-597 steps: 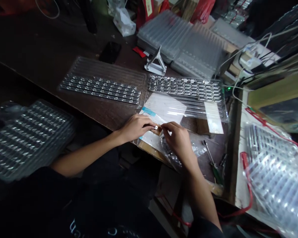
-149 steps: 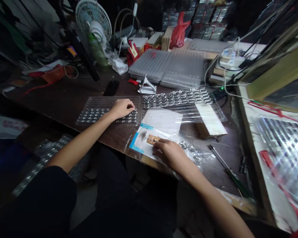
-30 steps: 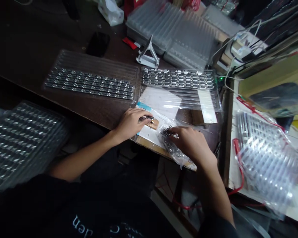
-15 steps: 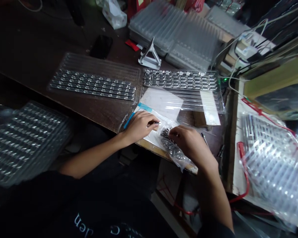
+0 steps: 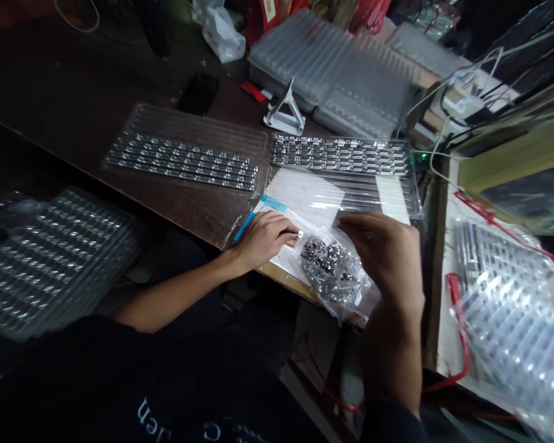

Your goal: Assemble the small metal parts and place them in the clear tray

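My left hand (image 5: 264, 239) rests on the white work surface with blue tape (image 5: 274, 203), thumb and forefinger pinched. A small piece with a pale round end (image 5: 300, 234) pokes out from between these fingertips. Just to the right lies an open clear plastic bag (image 5: 339, 294) full of small shiny metal parts (image 5: 322, 258). My right hand (image 5: 385, 249) is raised at the right of the bag, near the front of a clear tray, its fingers drawn together and pointing left. Whatever it may hold is hidden.
Two ridged clear trays, the left tray (image 5: 189, 126) and the right tray (image 5: 351, 187), carry rows of metal parts. Behind them stand a phone stand (image 5: 285, 114), a dark phone (image 5: 198, 93) and stacked trays (image 5: 300, 58). Filled trays (image 5: 50, 258) stand at lower left.
My right hand has lifted out of the bag and moved up and right, uncovering the metal parts. My left hand keeps its pinch in nearly the same place.
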Demonstrator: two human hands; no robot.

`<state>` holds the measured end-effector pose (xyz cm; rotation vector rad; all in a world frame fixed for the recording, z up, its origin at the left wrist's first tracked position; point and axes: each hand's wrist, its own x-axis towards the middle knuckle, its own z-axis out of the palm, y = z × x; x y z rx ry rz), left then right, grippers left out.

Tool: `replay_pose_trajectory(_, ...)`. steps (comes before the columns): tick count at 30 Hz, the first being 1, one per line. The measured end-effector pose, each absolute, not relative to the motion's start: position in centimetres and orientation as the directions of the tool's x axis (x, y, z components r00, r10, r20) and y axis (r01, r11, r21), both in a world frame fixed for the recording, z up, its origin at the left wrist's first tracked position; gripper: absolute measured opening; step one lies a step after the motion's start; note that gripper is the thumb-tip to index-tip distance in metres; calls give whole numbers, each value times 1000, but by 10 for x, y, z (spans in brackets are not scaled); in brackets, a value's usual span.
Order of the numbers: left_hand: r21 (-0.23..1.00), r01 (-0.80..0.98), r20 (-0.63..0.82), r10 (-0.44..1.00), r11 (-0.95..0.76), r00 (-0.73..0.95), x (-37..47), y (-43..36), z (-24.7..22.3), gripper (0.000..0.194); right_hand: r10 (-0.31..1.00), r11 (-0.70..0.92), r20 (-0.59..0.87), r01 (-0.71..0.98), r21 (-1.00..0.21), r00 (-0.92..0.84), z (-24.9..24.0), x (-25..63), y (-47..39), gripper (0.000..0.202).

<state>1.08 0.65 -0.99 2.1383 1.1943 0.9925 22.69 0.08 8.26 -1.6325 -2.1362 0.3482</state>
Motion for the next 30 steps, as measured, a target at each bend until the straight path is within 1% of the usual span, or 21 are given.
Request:
replay_pose_trajectory(2,724,486,393,872,-490,293,6,3,-5,4,939,343,189,807,-481,-286,70,219,6,18)
replay_pose_trajectory(3,727,489,407,876,-482,258,2,1,-2,6,928,370,166,779,-506,-333,62,214,8,20)
replay_pose_trajectory(6,718,519,424,882,-465,204,-11,-5,4,23,889,418,80,725,-547,-451,38,198,9,28)
replay_pose_trajectory(8,705,543,419,885,-457,201,-20,-8,6,30,870,423,26,719,-552,-492,29,187,6,27)
replay_pose_trajectory(10,688,576,404,892,-442,202,-28,-10,5,29,866,422,-24,755,-502,-500,26,179,3,24)
replay_pose_trajectory(14,644,640,389,900,-419,199,-47,-2,6,28,858,473,-69,835,-280,-509,29,170,-2,29)
replay_pose_trajectory(16,616,672,392,900,-411,192,-59,10,11,26,846,500,-73,834,-235,-528,30,169,-3,32)
replay_pose_trajectory(21,540,746,392,901,-390,188,-88,68,28,14,835,513,-69,818,-261,-545,29,171,0,34)
replay_pose_trajectory(24,584,721,360,915,-374,183,-92,107,29,11,840,503,-87,828,-249,-536,31,173,1,36)
replay_pose_trajectory(25,609,702,344,920,-369,186,-90,118,27,12,844,491,-92,830,-265,-529,31,174,2,36)
replay_pose_trajectory(27,645,669,310,927,-368,211,-86,136,22,12,848,469,-86,816,-337,-523,31,175,3,35)
replay_pose_trajectory(29,650,664,276,929,-371,248,-81,146,17,12,850,451,-76,794,-409,-522,30,175,4,31)
replay_pose_trajectory(30,642,670,260,928,-373,268,-80,149,16,12,849,449,-74,789,-419,-523,29,175,4,29)
